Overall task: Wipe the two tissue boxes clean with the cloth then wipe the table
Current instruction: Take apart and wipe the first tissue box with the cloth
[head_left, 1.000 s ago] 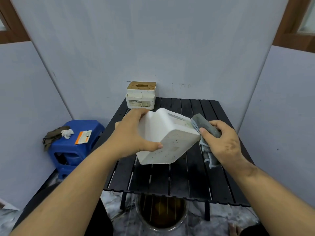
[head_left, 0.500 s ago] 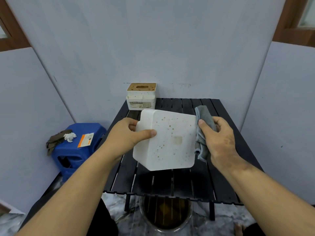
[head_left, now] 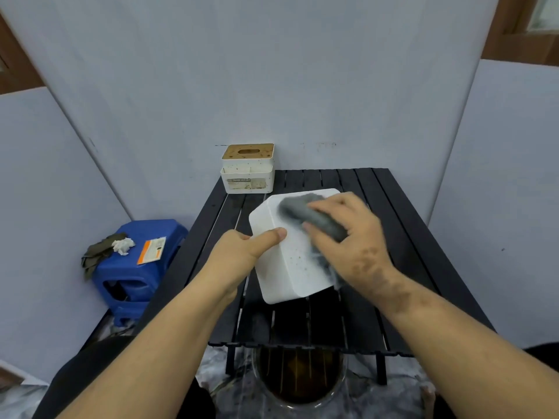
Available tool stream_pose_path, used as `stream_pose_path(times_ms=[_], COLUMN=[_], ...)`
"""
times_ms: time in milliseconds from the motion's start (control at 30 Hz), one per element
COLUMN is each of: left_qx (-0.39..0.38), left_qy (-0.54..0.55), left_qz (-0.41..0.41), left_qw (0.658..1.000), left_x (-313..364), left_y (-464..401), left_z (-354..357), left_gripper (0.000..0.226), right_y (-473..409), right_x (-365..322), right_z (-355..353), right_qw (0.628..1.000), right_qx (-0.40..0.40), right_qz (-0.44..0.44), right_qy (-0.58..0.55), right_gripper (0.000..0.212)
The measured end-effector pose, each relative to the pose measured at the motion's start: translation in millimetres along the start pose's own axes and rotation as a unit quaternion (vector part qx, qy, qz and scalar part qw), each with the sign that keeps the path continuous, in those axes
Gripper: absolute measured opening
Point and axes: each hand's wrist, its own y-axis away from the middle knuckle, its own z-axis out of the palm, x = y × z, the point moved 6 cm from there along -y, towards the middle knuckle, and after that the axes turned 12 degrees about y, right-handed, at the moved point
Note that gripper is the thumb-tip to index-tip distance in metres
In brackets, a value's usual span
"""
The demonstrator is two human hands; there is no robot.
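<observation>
Wiping box one (head_left: 287, 261): left hand (head_left: 242, 255) is gripping it, right hand (head_left: 348, 237) fingers clutching the cloth (head_left: 314, 216). Specks remaining, so scrub lower next.

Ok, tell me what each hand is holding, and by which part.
Left hand grips the white tissue box by its left edge, thumb on top. Right hand presses the bunched grey cloth onto it.

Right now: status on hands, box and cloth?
Left hand grips white tissue box, tilted above table. Right hand presses grey cloth onto it. Specks remain. Second box untouched.
</observation>
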Motion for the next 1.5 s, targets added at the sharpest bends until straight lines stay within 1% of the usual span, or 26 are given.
stream_pose_path(times_ms=[67, 100, 167, 233, 300, 333, 367, 433, 500, 600, 633, 667, 767, 800, 833, 900, 967, 1000, 1033, 1067, 1167, 1200, 1333, 1367, 1467, 1500], left_qx=[0.011, 0.012, 0.011, 0.007, 0.007, 0.009, 0.011, 0.014, 0.016, 0.007, 0.008, 0.013, 0.019, 0.019, 0.019, 0.027, 0.023, 0.022, 0.024, 0.029, 0.027, 0.027, 0.023, 0.023, 0.046, 0.052], left_qy=[0.017, 0.021, 0.023, 0.026, 0.027, 0.029, 0.03, 0.028, 0.028, 0.024, 0.024, 0.028, 0.037, 0.037, 0.037, 0.036, 0.023, 0.014, 0.011, 0.018, 0.028, 0.028, 0.03, 0.033, 0.057, 0.057], left_qz=[-0.009, -0.01, -0.002, 0.014, 0.019, 0.015, 0.01, 0.008, 0.013, 0.032, 0.035, 0.032, 0.017, 0.015, 0.017, 0.022, 0.025, 0.025, 0.022, 0.017, 0.013, 0.013, 0.018, 0.014, -0.013, -0.019], left_qw=[1.0, 1.0, 1.0, 1.0, 0.999, 0.999, 0.999, 0.999, 0.999, 0.999, 0.999, 0.999, 0.999, 0.999, 0.999, 0.999, 0.999, 0.999, 0.999, 0.999, 0.999, 0.999, 0.999, 0.999, 0.997, 0.997], left_x=[-3, -5, -6, -6, -6, -6, -7, -8, -10, -8, -8, -7, -9, -9, -9, -9, -7, -7, -8, -7, -8, -7, -5, -5, -8, -9], left_y=[0, 0, 1, 3, 4, 4, 3, 4, 3, 3, 2, 2, 1, 2, 1, 2, 2, 2, 2, 3, 3, 4, 6, 5, 4, 4], left_z=[-1, 0, 1, 1, 0, 0, -1, 1, 1, 0, -1, -3, -5, -4, -4, -7, -7, -7, -8, -8, -5, -5, -6, -7, -11, -11], left_gripper=[0.032, 0.031, 0.034, 0.044, 0.046, 0.042, 0.038, 0.034, 0.032, 0.035, 0.035, 0.035, 0.033, 0.032, 0.031, 0.035, 0.041, 0.041, 0.038, 0.034, 0.029, 0.03, 0.052, 0.05, 0.03, 0.029], right_y=[-6, -7, -11, -8, -10, -17, -23, -23, -19, -5, -6, -12, -26, -24, -20, -9, 5, 6, 1, -7, -16, -11, 17, 14, -3, -1], right_x=[30, 36, 15, -17, -21, -8, 12, 42, 23, -28, -28, -19, 45, 55, 52, 12, -25, -29, -23, -9, 41, 36, -25, -23, 24, 33], right_z=[-14, -16, -6, 13, 14, 6, -3, -13, -4, 23, 21, 13, -16, -17, -11, 7, 22, 23, 17, 6, -16, -13, 17, 14, -6, -8], right_qw=[0.989, 0.984, 0.991, 0.995, 0.991, 0.997, 1.0, 0.987, 0.991, 0.987, 0.981, 0.984, 0.993, 0.986, 0.985, 0.992, 0.984, 0.978, 0.981, 0.99, 0.989, 0.988, 0.995, 0.995, 0.994, 0.989], right_qx=[0.062, 0.074, 0.064, 0.004, -0.024, -0.003, 0.027, 0.069, 0.069, -0.049, -0.06, -0.037, 0.038, 0.039, 0.033, 0.015, -0.051, -0.071, -0.059, -0.027, 0.044, 0.039, -0.046, -0.059, -0.012, 0.0], right_qz=[0.135, 0.161, 0.075, -0.074, -0.122, -0.074, 0.016, 0.141, 0.069, -0.139, -0.169, -0.157, 0.086, 0.125, 0.11, -0.012, -0.143, -0.171, -0.161, -0.108, 0.126, 0.133, -0.079, -0.077, 0.111, 0.15], right_qy=[-0.027, 0.004, 0.095, 0.066, 0.041, 0.027, -0.003, 0.016, 0.093, 0.06, 0.066, 0.071, 0.071, 0.1, 0.131, 0.129, 0.096, 0.091, 0.086, 0.081, 0.068, 0.065, 0.044, 0.038, -0.021, -0.004], right_gripper=[0.024, 0.025, 0.027, 0.03, 0.032, 0.031, 0.028, 0.024, 0.027, 0.038, 0.038, 0.037, 0.032, 0.03, 0.028, 0.036, 0.044, 0.044, 0.041, 0.038, 0.028, 0.029, 0.041, 0.04, 0.031, 0.029])
